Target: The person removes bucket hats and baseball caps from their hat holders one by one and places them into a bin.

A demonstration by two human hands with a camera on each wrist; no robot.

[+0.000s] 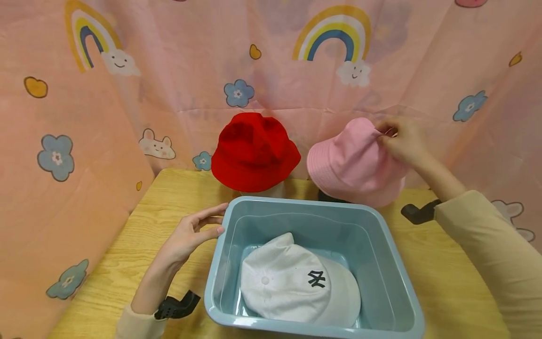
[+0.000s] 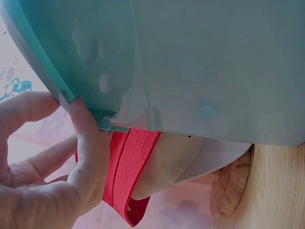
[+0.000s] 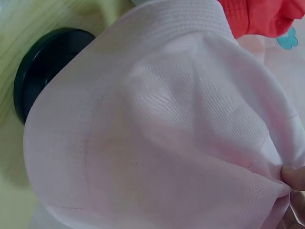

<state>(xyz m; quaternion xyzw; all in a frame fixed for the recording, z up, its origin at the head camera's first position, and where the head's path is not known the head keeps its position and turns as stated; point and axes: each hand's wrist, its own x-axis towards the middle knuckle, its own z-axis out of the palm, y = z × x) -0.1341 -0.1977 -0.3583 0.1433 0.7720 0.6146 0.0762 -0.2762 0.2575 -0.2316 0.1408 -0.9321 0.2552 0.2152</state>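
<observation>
In the head view, my left hand [image 1: 192, 235] touches the left rim of a blue plastic basin [image 1: 387, 254] with its thumb and fingertips. The left wrist view shows the thumb against the outside of the basin [image 2: 214, 62]. A white baseball cap [image 1: 288, 282] with a dark NY emblem lies inside the basin. My right hand [image 1: 404, 139] pinches the crown of a pink bucket hat [image 1: 355, 162]. That hat hangs tilted above a black round base [image 3: 52, 57], partly hidden. Beside it, a red bucket hat [image 1: 254, 155] sits on a pale support, mostly hidden.
The basin stands on a light wooden table [image 1: 148, 226]. Behind it hangs a pink patterned curtain [image 1: 203, 61]. In the left wrist view, a round wooden base [image 2: 233, 186] shows below the red hat. Black wrist devices [image 1: 419, 213] are on both arms.
</observation>
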